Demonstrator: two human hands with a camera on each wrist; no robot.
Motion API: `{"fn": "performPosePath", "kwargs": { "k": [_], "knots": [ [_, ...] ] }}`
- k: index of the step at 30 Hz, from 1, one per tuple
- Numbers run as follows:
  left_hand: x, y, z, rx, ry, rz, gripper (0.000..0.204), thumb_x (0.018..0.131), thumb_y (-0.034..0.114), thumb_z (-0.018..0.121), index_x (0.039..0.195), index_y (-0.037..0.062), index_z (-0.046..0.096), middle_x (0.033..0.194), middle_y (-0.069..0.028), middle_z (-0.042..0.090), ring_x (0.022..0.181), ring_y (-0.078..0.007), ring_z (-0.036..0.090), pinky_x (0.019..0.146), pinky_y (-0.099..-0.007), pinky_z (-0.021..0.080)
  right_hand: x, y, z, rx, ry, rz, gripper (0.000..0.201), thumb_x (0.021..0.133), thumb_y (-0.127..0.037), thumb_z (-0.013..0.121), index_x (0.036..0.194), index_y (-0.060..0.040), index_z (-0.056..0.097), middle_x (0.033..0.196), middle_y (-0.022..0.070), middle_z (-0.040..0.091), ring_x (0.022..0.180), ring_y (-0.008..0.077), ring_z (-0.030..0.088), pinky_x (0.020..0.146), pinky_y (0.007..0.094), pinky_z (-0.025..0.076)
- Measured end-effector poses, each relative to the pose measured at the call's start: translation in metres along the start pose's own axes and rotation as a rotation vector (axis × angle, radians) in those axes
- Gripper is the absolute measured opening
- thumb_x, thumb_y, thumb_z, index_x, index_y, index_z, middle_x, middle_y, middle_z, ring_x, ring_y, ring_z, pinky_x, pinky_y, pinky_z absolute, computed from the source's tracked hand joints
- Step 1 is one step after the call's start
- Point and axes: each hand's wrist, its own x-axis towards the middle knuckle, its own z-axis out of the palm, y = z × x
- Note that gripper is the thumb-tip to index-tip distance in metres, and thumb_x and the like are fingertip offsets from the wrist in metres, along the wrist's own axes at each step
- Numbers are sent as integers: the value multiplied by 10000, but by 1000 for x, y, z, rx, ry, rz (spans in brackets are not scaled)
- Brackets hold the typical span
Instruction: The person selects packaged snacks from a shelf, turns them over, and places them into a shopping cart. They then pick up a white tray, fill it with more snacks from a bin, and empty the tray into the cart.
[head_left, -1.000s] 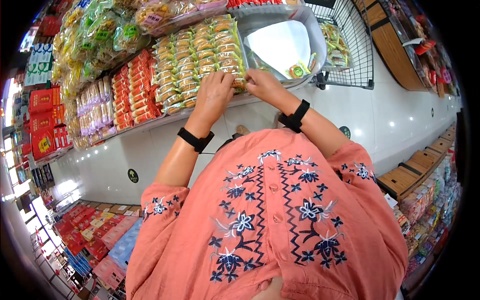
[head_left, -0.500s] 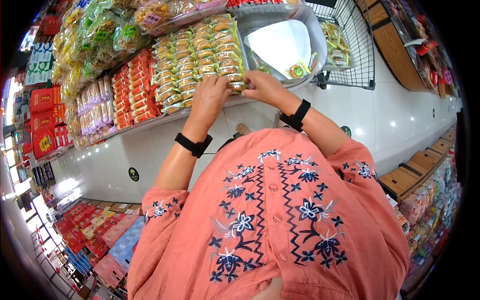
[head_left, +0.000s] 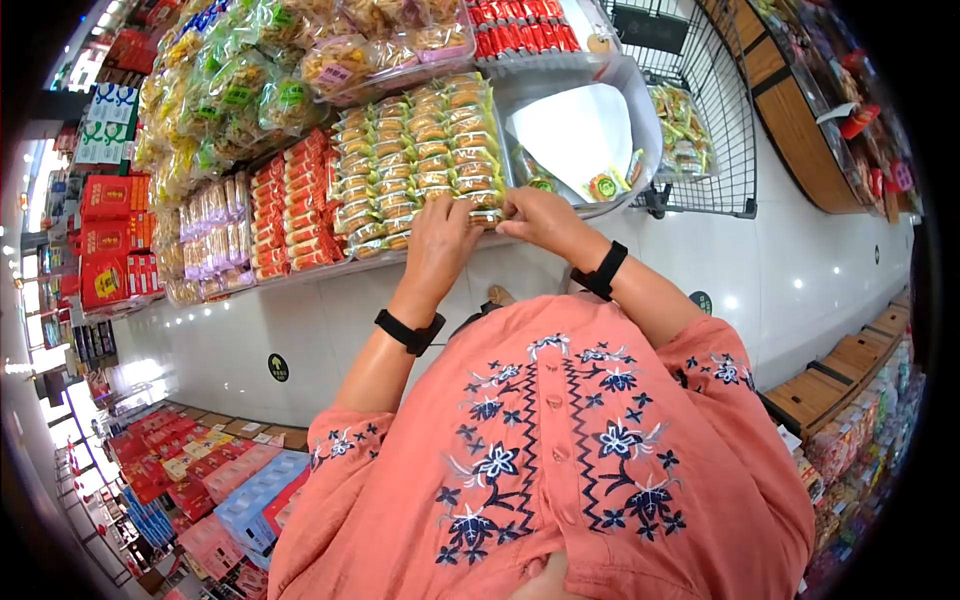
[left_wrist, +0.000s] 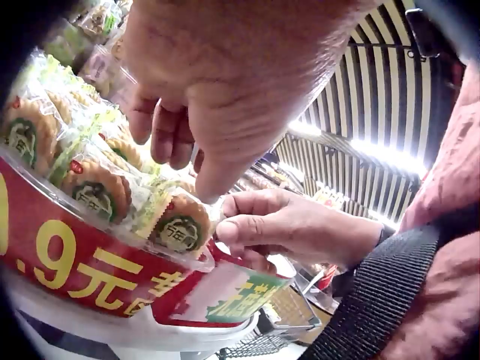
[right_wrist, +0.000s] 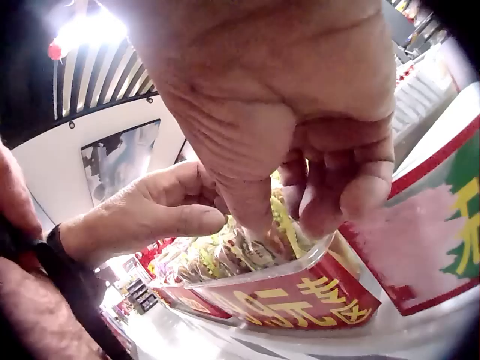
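Individually wrapped round biscuits [head_left: 430, 150] stand in tight rows in a clear-edged bin. My left hand [head_left: 440, 240] reaches over the bin's front edge, fingers bent down among the front packets. In the left wrist view its thumb comes down onto the wrapper of the end biscuit packet [left_wrist: 180, 225], at the right corner. My right hand [head_left: 545, 218] is at that same corner, thumb and fingertips pinching the wrapper's side. The right wrist view shows its thumb and fingers on either side of the wrappers [right_wrist: 281, 225], with the left hand [right_wrist: 161, 214] close beside.
Right of the biscuits is a bin [head_left: 640, 110] with a white sheet and a few packets. A shopping cart [head_left: 735, 130] holding a bagged item stands beyond it. Red-wrapped snacks [head_left: 305, 200] lie to the left. A red price strip [left_wrist: 82, 262] runs along the bin front.
The head view has shifted, so the display sits lower in it. Both hands stay at the front right corner of the biscuits; the left has moved slightly along the front packets.
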Motion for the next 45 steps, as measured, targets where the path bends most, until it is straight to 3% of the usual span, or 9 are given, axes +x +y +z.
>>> {"fn": "performPosePath", "kwargs": {
  "k": [2,8,12,17,21,24,32,39,45],
  "knots": [
    [-1,6,-1,-21,-15,-13,308,799,79,758,1084,78,642,1046,-106,609,993,-333,582,837,-430,465,1,2,1,14,8,-14,257,810,-254,764,918,-64,630,873,142,658,858,363,652,727,471,508],
    [-1,4,10,53,-72,-7,285,799,88,754,1065,89,652,1037,-106,619,1015,-327,582,852,-439,468,3,11,7,-50,63,-52,206,818,-237,726,879,-54,655,848,164,678,838,386,659,707,484,503],
    [3,9,-8,-40,14,-53,273,847,94,734,1107,64,656,1064,-131,636,1020,-337,592,879,-437,476,5,26,-26,175,66,113,201,830,-226,694,897,-41,657,827,178,683,795,380,657,704,461,503],
    [-2,12,-10,-137,140,-192,247,891,98,715,1117,25,645,1063,-143,650,997,-332,605,856,-423,492,-4,99,-91,-101,288,156,198,848,-218,659,930,-38,654,896,186,671,852,378,650,749,461,511],
    [6,37,-4,-235,105,-276,245,905,97,700,1131,20,644,1061,-142,655,1001,-327,611,865,-417,493,-11,138,-109,-378,180,168,265,842,-220,686,1031,-49,614,956,192,659,923,388,664,800,487,531],
    [13,47,5,-199,92,-185,238,906,90,694,1124,15,637,1060,-147,653,1003,-333,607,869,-420,488,-12,149,-102,-524,20,213,369,838,-254,702,1112,-35,586,1023,224,663,944,408,653,807,494,527],
    [26,81,29,-274,40,-235,222,900,79,690,1105,11,638,1062,-152,654,992,-335,601,865,-411,481,-11,159,-91,-432,-54,297,422,833,-286,693,1127,-24,542,1011,237,675,942,430,671,792,520,535],
    [31,90,65,-289,-4,-284,220,908,116,695,1095,9,648,1041,-156,658,966,-330,623,840,-409,503,-5,160,-87,-309,-31,224,383,813,-285,728,1048,-18,586,986,236,675,925,431,666,784,510,529],
    [41,93,81,-216,-114,-331,238,930,117,685,1135,4,640,1053,-150,654,955,-273,658,845,-358,526,-10,155,-96,-194,-16,114,386,814,-285,747,1031,3,608,926,241,682,895,422,665,774,499,524]
  ]
}}
